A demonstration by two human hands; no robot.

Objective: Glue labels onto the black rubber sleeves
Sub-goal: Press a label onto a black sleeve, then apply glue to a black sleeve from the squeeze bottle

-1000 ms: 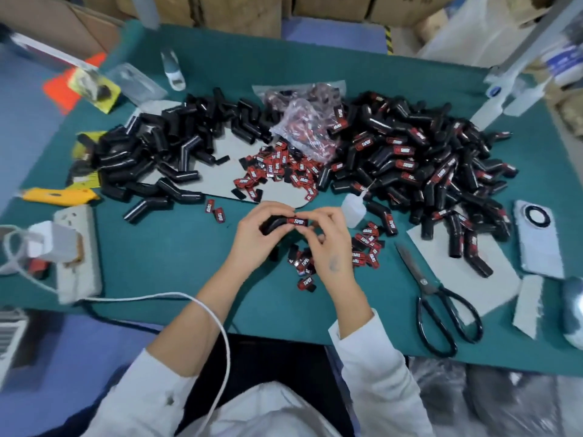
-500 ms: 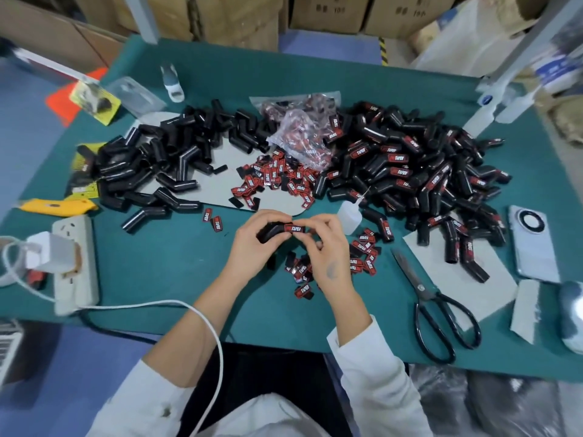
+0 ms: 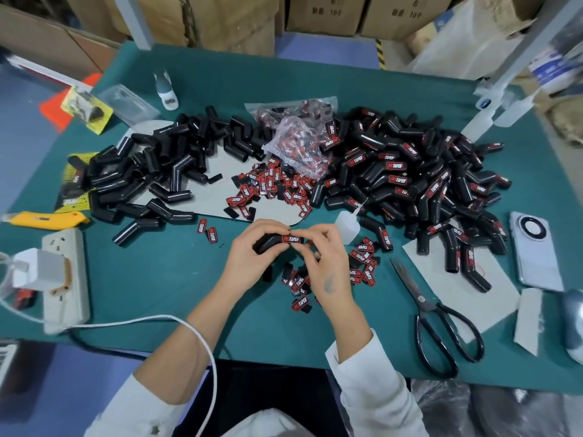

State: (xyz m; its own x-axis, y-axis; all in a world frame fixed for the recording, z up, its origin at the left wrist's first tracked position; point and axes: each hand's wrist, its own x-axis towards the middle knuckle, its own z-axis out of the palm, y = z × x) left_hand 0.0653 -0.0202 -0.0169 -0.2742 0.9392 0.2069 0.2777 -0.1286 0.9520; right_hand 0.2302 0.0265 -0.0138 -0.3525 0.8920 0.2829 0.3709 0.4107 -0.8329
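My left hand (image 3: 252, 253) grips a bent black rubber sleeve (image 3: 268, 243) above the green table. A red and black label (image 3: 292, 239) lies on the sleeve's top. My right hand (image 3: 325, 257) pinches the label's end and the sleeve. A pile of plain black sleeves (image 3: 164, 165) lies at the left. At the right is a pile of labelled sleeves (image 3: 410, 175). Loose labels (image 3: 274, 187) are spread on a grey sheet in the middle, more labels (image 3: 362, 263) lie by my right hand. A small clear glue bottle (image 3: 347, 225) stands just right of my hands.
Black scissors (image 3: 441, 326) lie at the right front. A phone (image 3: 533, 250) lies at the far right. A power strip (image 3: 63, 275) with a charger and white cable sits at the left, next to a yellow utility knife (image 3: 47, 218). A plastic bag of labels (image 3: 299, 143) lies between the piles.
Both hands stay together on the same sleeve and label. My fingers have shifted slightly along the label; the camera view has tilted a little.
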